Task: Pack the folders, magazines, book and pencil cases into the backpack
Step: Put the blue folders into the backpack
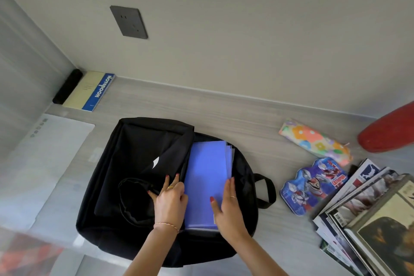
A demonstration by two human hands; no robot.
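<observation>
Head view: blue folders (207, 177) lie lengthwise in the black backpack (134, 163); right hand (228, 206) rests flat on them, left hand (171, 199) grips the flap.

Black fabric backpack (143, 177) lies open at centre of the grey wood-grain worktop (235, 114). Blue plastic folders (207, 177) sit inside its right half. Right of it: floral fabric pencil case (313, 141), behind the cartoon-printed tin pencil case (311, 186); stacked magazines (367, 215) nearest right, apparently with a book among them.

bare desk (224, 110) at 12 o'clock of the backpack (134, 163); pencil cases (313, 141) and magazines (358, 208) crowd 3 o'clock.
</observation>
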